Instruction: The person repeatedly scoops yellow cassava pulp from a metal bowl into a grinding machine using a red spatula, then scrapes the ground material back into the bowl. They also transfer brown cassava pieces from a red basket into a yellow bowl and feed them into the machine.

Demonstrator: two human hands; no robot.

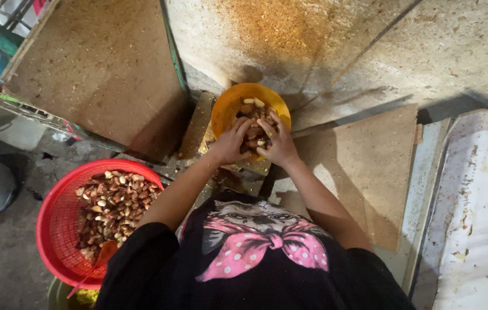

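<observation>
Both hands are buried in a yellow bowl [250, 109] of nuts: from my remote seat I see the left hand [231, 141] curled down at the bowl's seven o'clock side, fingers bent into the heap, and the right hand [278, 142] at its five o'clock side, fingers pinched together around a few brown and pale nuts [254, 113]. Whether either one has a firm hold on a single nut, I cannot tell.

Largest first: a pale, dust-stained concrete wall [336, 40] fills twelve to two o'clock, closing off any room beyond the bowl. A brown board [100, 69] leans at ten o'clock, and a second board [364, 166] lies flat at three o'clock; its near edge stops just beside the right forearm. A white, flaking slab [479, 229] sits at four o'clock, well apart.

At eight o'clock a red mesh basket [63, 224] holds more mixed nuts, placed near the left elbow, I judge for easy reach. Dark floor beside it gives the most open room.

Finally, the bowl rests on a small grimy stand [198, 126], wedged between the boards and close against the wall.
</observation>
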